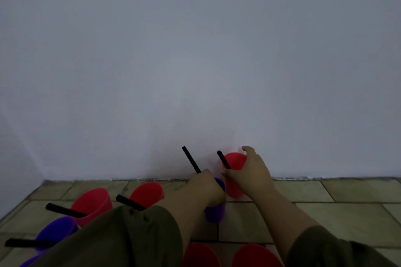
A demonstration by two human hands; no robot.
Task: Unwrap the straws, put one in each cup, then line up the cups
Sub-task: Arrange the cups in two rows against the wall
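A: Grips?
B: Left grip [206, 185] closed round purple cup [214, 212], black straw [192, 159] poking up past it. Right grip [249, 172] clamps red cup [235, 159] just beside it, near the wall [195, 71], second straw [223, 159] in it.
A: Others?
B: 2 more red cups [93, 202] [149, 192] with straws [65, 210] [130, 202] at left, on tiled floor [303, 191].

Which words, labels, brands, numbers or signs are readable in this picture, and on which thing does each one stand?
None: no text is readable anywhere.
The red cup in the right hand, the purple cup in the left hand and the black straws are plain.
The wall and the tiled floor bear no sign; the picture is dim.
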